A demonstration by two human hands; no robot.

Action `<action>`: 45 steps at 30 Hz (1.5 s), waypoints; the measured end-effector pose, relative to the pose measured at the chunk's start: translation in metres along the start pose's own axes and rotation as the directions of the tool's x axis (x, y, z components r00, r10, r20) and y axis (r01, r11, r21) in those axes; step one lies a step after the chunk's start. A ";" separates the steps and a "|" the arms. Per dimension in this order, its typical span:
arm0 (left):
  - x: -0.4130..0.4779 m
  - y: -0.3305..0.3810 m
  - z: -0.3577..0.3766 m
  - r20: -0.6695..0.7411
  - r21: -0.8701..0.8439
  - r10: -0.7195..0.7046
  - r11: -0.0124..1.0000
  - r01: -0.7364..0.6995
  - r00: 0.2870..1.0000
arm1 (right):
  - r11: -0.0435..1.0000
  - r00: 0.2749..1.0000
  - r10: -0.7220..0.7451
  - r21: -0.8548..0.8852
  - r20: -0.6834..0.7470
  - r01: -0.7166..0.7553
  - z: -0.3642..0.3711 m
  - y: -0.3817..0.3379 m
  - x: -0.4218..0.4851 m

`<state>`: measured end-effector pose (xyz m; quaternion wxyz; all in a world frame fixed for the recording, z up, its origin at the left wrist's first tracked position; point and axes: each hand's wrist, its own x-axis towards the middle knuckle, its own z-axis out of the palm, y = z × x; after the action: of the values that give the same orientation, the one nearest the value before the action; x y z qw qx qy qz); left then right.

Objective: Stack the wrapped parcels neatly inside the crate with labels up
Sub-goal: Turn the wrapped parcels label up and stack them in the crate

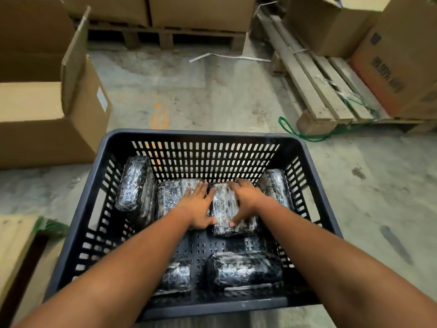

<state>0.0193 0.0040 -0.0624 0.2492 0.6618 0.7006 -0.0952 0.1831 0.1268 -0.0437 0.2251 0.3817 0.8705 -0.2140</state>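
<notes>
The crate (196, 138) is open on top. Bare floor shows mid-crate between far parcels (224, 209) and near parcels (246, 271). Slotted walls close every side.

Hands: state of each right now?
Left hand: open, flat on a wrapped parcel.
Right hand: open, resting on the middle parcel.

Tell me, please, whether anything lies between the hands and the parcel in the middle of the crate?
Nothing visible does: the left hand and right hand already rest on the middle parcel, inside the crate.
</notes>
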 end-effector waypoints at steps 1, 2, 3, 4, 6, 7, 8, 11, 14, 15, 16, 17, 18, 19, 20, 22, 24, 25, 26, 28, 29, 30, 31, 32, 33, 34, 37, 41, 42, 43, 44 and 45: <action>0.000 -0.001 0.004 -0.005 -0.001 0.000 1.000 0.000 1.000 | 1.000 1.000 0.005 -0.006 0.004 -0.005 0.000 0.000 0.000; 0.000 -0.003 0.007 -0.013 -0.005 0.006 1.000 -0.006 1.000 | 1.000 1.000 0.009 -0.022 0.009 -0.009 0.000 -0.001 0.001; 0.000 -0.005 0.009 -0.022 -0.010 0.016 1.000 -0.017 1.000 | 0.999 1.000 0.014 -0.038 0.016 -0.014 -0.001 -0.001 0.003; 0.001 -0.008 0.011 -0.033 -0.010 0.028 1.000 -0.028 0.999 | 0.999 0.999 0.023 -0.044 0.023 -0.022 -0.002 -0.002 0.005; 0.003 -0.012 0.015 -0.056 -0.013 0.045 0.999 -0.046 0.997 | 0.998 0.999 0.037 -0.050 0.034 -0.035 -0.004 -0.004 0.008; 0.004 -0.013 0.017 -0.065 -0.015 0.052 0.998 -0.053 0.997 | 0.997 0.999 0.038 -0.063 0.029 -0.036 -0.005 -0.005 0.008; 0.005 -0.014 0.019 -0.073 -0.022 0.058 0.998 -0.060 0.996 | 0.996 0.999 0.036 -0.083 0.020 -0.034 -0.005 -0.006 0.008; 0.004 -0.014 0.020 -0.079 -0.067 0.078 0.994 -0.084 0.994 | 0.989 1.000 0.024 -0.144 -0.015 -0.026 -0.008 -0.007 0.004; 0.001 -0.013 0.023 -0.135 -0.162 0.083 0.981 -0.104 0.987 | 0.991 0.991 -0.003 -0.136 -0.133 -0.015 -0.009 -0.003 0.004; 0.001 -0.013 0.024 -0.163 -0.201 0.076 0.974 -0.109 0.984 | 0.990 0.988 -0.010 -0.143 -0.157 -0.012 -0.009 -0.003 0.004; 0.001 -0.014 0.024 -0.187 -0.230 0.072 0.966 -0.115 0.980 | 0.989 0.986 -0.013 -0.149 -0.167 -0.012 -0.008 -0.003 0.003; 0.002 -0.015 0.023 -0.207 -0.246 0.070 0.962 -0.122 0.976 | 0.989 0.985 -0.014 -0.147 -0.170 -0.011 -0.006 -0.004 0.003; 0.004 -0.015 0.020 -0.223 -0.255 0.070 0.959 -0.128 0.972 | 0.991 0.985 -0.013 -0.130 -0.170 -0.009 -0.005 -0.005 0.002; 0.006 -0.015 0.018 -0.237 -0.264 0.068 0.955 -0.132 0.969 | 0.995 0.987 -0.011 -0.103 -0.163 -0.006 -0.005 -0.006 0.001; 0.008 -0.014 0.015 -0.251 -0.283 0.061 0.950 -0.134 0.966 | 0.997 0.987 -0.012 -0.082 -0.159 -0.001 -0.005 -0.007 0.000; 0.010 -0.008 0.010 -0.277 -0.365 0.025 0.922 -0.129 0.960 | 0.998 0.983 -0.018 -0.066 -0.180 0.006 -0.010 -0.008 -0.002; 0.009 -0.002 0.003 -0.301 -0.458 -0.012 0.879 -0.134 0.954 | 0.998 0.976 -0.018 -0.058 -0.216 0.005 -0.018 -0.009 -0.009; 0.007 0.001 0.000 -0.307 -0.497 -0.023 0.856 -0.140 0.951 | 0.998 0.972 -0.015 -0.055 -0.233 0.003 -0.022 -0.009 -0.013; 0.005 0.005 -0.004 -0.309 -0.549 -0.034 0.823 -0.149 0.951 | 0.999 0.968 -0.010 -0.049 -0.251 -0.002 -0.024 -0.009 -0.017; -0.001 0.010 -0.015 -0.294 -0.674 -0.059 0.721 -0.164 0.954 | 1.000 0.961 0.002 -0.012 -0.276 -0.005 -0.025 -0.005 -0.028; -0.003 0.012 -0.020 -0.285 -0.714 -0.062 0.680 -0.168 0.957 | 1.000 0.957 0.006 0.012 -0.288 -0.003 -0.024 -0.004 -0.034; -0.007 0.013 -0.025 -0.278 -0.728 -0.060 0.664 -0.169 0.959 | 0.999 0.952 0.009 0.035 -0.306 0.001 -0.023 -0.003 -0.040; -0.010 0.014 -0.029 -0.274 -0.730 -0.055 0.663 -0.170 0.960 | 0.998 0.945 0.011 0.055 -0.326 0.008 -0.022 -0.003 -0.045; -0.014 0.015 -0.032 -0.274 -0.732 -0.050 0.659 -0.174 0.960 | 0.997 0.938 0.013 0.075 -0.347 0.014 -0.023 -0.003 -0.050; -0.019 0.015 -0.035 -0.277 -0.745 -0.050 0.642 -0.182 0.960 | 0.996 0.929 0.014 0.090 -0.371 0.021 -0.026 -0.003 -0.054; -0.022 0.015 -0.036 -0.284 -0.766 -0.049 0.612 -0.196 0.958 | 0.995 0.919 0.008 0.098 -0.393 0.033 -0.030 -0.002 -0.057; -0.033 0.018 -0.046 -0.352 -0.787 -0.056 0.558 -0.263 0.934 | 0.977 0.878 -0.009 0.185 -0.479 0.111 -0.041 0.000 -0.071; -0.043 0.027 -0.068 -0.455 -0.809 -0.169 0.488 -0.327 0.874 | 0.946 0.787 0.035 0.274 -0.616 0.173 -0.044 -0.005 -0.087; -0.046 0.030 -0.073 -0.436 -0.847 -0.204 0.422 -0.324 0.876 | 0.947 0.808 0.058 0.289 -0.587 0.142 -0.043 -0.009 -0.089; -0.049 0.033 -0.078 -0.412 -0.877 -0.232 0.363 -0.315 0.881 | 0.945 0.843 0.058 0.302 -0.535 0.127 -0.041 -0.013 -0.091; -0.051 0.036 -0.082 -0.401 -0.891 -0.250 0.331 -0.311 0.881 | 0.941 0.877 0.035 0.313 -0.479 0.133 -0.037 -0.017 -0.093; -0.053 0.039 -0.085 -0.406 -0.889 -0.260 0.336 -0.312 0.876 | 0.935 0.904 0.008 0.324 -0.427 0.145 -0.033 -0.021 -0.097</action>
<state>0.0380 0.0012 0.0434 0.4030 0.4069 0.6513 0.4979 0.2189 0.0767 0.0410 -0.0471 0.4214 0.8597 -0.2848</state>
